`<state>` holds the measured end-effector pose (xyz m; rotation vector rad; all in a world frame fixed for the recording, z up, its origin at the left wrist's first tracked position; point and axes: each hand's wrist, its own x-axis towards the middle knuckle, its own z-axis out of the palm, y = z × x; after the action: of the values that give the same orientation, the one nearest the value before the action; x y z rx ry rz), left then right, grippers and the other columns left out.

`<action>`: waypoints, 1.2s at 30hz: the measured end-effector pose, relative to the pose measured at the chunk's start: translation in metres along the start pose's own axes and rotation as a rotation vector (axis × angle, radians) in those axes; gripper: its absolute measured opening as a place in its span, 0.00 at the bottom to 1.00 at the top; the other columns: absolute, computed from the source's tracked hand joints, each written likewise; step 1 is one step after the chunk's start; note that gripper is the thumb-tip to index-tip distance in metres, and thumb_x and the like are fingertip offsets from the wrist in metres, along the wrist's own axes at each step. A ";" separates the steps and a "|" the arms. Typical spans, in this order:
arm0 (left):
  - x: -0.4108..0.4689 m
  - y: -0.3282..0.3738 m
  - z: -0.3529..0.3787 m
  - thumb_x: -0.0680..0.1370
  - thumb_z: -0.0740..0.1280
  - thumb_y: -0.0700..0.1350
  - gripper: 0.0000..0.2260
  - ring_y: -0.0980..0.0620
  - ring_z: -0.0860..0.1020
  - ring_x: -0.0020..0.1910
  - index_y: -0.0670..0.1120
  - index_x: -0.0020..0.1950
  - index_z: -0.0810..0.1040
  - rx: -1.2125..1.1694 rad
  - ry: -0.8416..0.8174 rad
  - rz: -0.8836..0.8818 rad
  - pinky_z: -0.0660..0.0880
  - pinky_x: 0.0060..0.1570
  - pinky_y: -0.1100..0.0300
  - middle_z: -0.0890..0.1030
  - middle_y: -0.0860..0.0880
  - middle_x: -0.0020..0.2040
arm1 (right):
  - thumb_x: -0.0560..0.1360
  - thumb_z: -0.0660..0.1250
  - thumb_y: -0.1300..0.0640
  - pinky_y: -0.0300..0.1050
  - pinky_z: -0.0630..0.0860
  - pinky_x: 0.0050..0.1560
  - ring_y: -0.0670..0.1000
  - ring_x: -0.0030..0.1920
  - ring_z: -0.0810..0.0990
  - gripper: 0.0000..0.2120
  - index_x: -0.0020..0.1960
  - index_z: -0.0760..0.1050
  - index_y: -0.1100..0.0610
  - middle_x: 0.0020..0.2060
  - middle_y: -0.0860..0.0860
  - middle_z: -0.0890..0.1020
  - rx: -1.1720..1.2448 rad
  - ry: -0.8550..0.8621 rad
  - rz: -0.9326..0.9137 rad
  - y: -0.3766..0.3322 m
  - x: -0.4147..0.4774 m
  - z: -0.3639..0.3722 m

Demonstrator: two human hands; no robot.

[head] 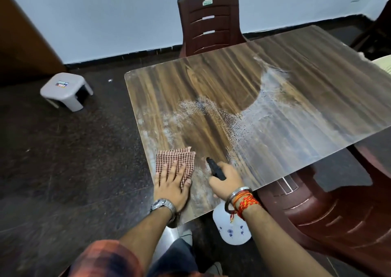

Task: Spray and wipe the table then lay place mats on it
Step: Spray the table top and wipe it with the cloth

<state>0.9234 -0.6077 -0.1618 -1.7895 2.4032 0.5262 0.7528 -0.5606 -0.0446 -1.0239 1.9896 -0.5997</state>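
Observation:
A wood-grain table (211,82) fills the middle of the view, with wet spray droplets and whitish smears across its centre and right side. My left hand (172,183) lies flat on a red-and-white checked cloth (179,160) at the table's near left corner. My right hand (227,178) grips a white spray bottle (231,228) with blue flower marks by its black trigger head, the nozzle pointing over the table. The bottle's body hangs below the table's near edge. No place mats are in view.
A dark brown plastic chair (211,20) stands at the table's far side and another (330,217) at the near right. A small grey stool (65,90) sits on the dark floor to the left. A white wall runs behind.

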 end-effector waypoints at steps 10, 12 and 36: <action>0.074 -0.004 -0.022 0.79 0.47 0.63 0.27 0.49 0.41 0.78 0.62 0.78 0.47 -0.110 0.086 -0.280 0.37 0.74 0.47 0.45 0.55 0.80 | 0.68 0.64 0.60 0.42 0.64 0.28 0.54 0.30 0.69 0.07 0.34 0.67 0.58 0.30 0.52 0.72 -0.005 -0.002 0.031 -0.030 0.044 0.011; 0.098 -0.010 -0.031 0.80 0.46 0.64 0.27 0.48 0.41 0.78 0.61 0.78 0.46 -0.118 0.097 -0.314 0.38 0.74 0.46 0.44 0.55 0.80 | 0.65 0.62 0.58 0.48 0.77 0.32 0.60 0.33 0.75 0.07 0.37 0.69 0.61 0.33 0.56 0.74 -0.007 -0.033 0.031 -0.035 0.059 0.007; 0.051 0.032 -0.008 0.80 0.46 0.64 0.26 0.49 0.38 0.78 0.63 0.77 0.44 -0.151 0.107 -0.396 0.33 0.73 0.48 0.42 0.57 0.79 | 0.70 0.65 0.61 0.44 0.72 0.37 0.54 0.34 0.74 0.03 0.43 0.75 0.60 0.33 0.51 0.76 -0.078 -0.159 -0.216 -0.005 0.066 -0.038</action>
<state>0.8788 -0.6490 -0.1617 -2.3334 2.0295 0.5882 0.7009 -0.6163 -0.0485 -1.3049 1.7882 -0.5403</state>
